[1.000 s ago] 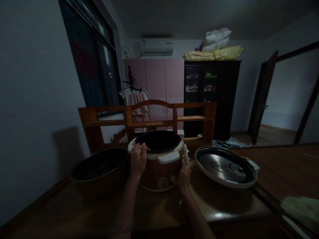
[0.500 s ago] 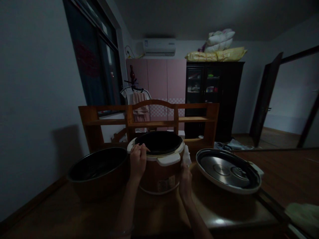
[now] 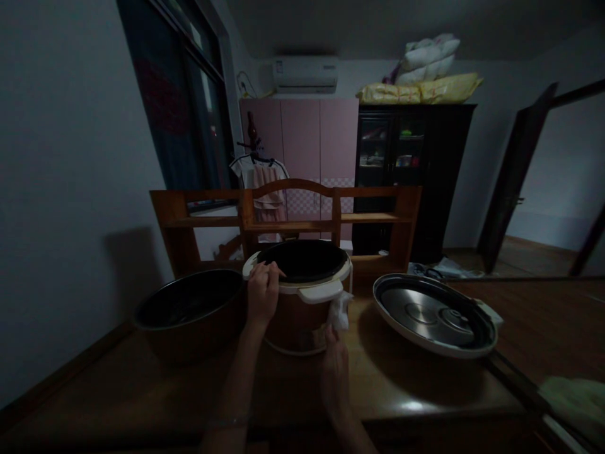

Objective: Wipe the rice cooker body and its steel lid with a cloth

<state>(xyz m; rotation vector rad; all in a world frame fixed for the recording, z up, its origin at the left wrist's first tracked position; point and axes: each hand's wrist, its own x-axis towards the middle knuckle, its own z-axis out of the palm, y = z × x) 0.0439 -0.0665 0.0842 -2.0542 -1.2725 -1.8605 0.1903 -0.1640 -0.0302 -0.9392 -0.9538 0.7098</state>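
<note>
Grips the near left rim of a brown-and-white cooker (image 3: 290, 318) with the left hand (image 3: 263, 287), bending its fingers closely over the edge. Pinches a crumpled white tissue (image 3: 339, 312) at the fingertips of the right hand (image 3: 334, 362), nearly closed, and holds it by the cooker's front right side, just below the white handle (image 3: 321, 292). Cannot tell how firmly.

Has the cooker upright near the middle of the desk (image 3: 378, 378), open at the top and dark inside. To the left, crowds it with a wide dark pot (image 3: 193, 328), rim to side; cannot tell whether touching. Beyond that pot, leaves only a narrow margin of desk before the wall (image 3: 61, 189).

Offers more room on the right: a stretch of bare wood between the cooker and the upturned lid (image 3: 420, 315), broad enough to show both outlines well apart. Reaches almost to the desk's right edge with that lid. Runs a shallow strip of bare desk along the front, past the cooker's base to the near edge. Behind the cooker, closes off the space with a wooden rack (image 3: 290, 225).
</note>
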